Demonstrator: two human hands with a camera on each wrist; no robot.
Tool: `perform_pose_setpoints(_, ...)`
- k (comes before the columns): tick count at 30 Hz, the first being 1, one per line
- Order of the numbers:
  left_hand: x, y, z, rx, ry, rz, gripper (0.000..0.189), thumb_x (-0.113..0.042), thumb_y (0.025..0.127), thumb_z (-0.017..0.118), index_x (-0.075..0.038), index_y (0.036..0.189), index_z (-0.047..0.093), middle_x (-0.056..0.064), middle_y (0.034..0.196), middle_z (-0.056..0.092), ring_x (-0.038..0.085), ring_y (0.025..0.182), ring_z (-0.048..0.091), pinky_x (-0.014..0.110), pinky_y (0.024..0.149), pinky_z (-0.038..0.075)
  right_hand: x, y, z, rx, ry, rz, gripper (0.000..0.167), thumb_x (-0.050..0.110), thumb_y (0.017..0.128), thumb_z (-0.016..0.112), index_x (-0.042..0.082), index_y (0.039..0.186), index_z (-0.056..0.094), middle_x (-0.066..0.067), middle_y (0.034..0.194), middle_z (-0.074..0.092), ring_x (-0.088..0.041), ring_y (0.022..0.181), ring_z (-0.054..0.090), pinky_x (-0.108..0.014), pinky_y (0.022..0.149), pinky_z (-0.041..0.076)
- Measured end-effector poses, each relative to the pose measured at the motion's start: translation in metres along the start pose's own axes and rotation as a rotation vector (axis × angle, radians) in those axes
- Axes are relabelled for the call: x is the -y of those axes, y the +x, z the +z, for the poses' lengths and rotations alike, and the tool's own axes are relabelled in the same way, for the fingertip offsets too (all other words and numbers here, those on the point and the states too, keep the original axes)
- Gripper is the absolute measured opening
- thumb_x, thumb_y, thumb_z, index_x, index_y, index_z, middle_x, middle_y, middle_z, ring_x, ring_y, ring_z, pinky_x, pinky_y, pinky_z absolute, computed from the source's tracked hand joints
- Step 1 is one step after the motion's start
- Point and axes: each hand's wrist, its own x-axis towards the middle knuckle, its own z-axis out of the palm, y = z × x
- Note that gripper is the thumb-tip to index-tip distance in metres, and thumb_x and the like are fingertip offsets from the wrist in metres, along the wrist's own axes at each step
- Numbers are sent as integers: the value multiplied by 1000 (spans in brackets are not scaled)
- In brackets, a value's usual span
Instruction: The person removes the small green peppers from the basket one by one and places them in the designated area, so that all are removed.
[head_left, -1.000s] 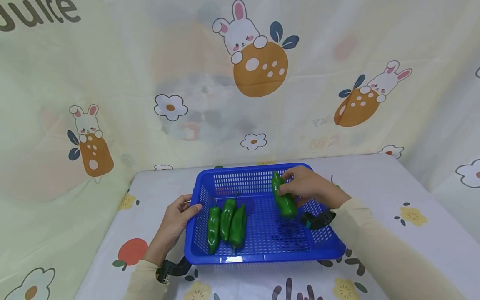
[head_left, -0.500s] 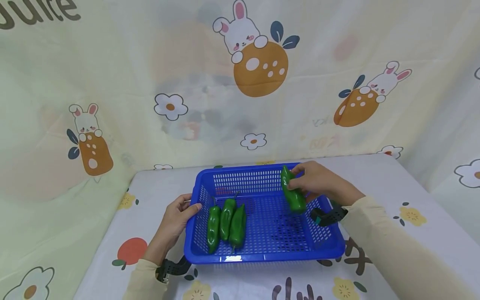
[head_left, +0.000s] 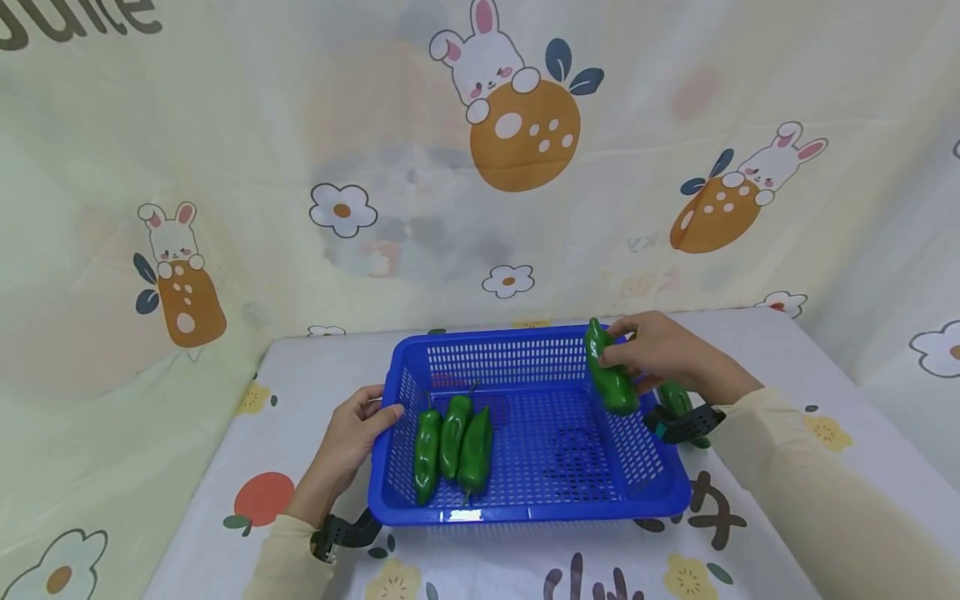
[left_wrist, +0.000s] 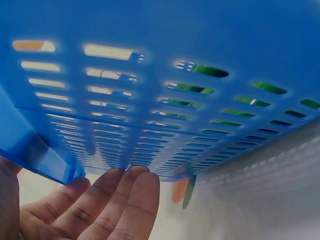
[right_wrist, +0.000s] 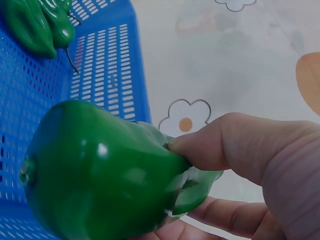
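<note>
My right hand (head_left: 660, 354) pinches a long green pepper (head_left: 611, 371) over the right end of a blue plastic basket (head_left: 525, 518). Thumb and fingers hold the pepper (right_wrist: 100, 170) from its side in the right wrist view, with its broad end toward the camera. At the basket's left end, my left hand (head_left: 356, 437) grips the rim, thumb on top. Its fingers (left_wrist: 140, 200) lie under the rim against the slotted outer wall. Three green peppers (head_left: 454, 437) lie side by side in the left part of the basket.
Just outside the basket's right wall, another green pepper (head_left: 675, 398) is partly hidden by my right wrist and its black strap (head_left: 686, 423). The table wears a white printed cloth (head_left: 322, 358). Behind it hangs a printed curtain (head_left: 405, 275).
My right hand has carried the pepper to the right and slightly up, toward the basket's right rim. A pepper outside the basket shows more now. The left hand and basket stay put.
</note>
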Motion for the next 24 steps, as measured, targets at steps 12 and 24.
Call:
perform_pose_setpoints(12,-1,0,1,-8,7,1,46,-22,100,69,-4,141,56,20,123,71,29,101,74,43,85,64,-7,-7,-13,-78,-103,-6,65,25,98,68,-11,147,46,-29,118,66,-26,86,73,-43,71,66)
perform_pose_setpoints(24,-1,-1,0,-8,1,0,46,-21,101,69,-4,141,56,20,123,71,28,101,74,43,84,64,-23,-11,-26,-118,-139,40,69,28,99,67,-11,151,43,-33,125,61,-30,91,69,-42,73,66)
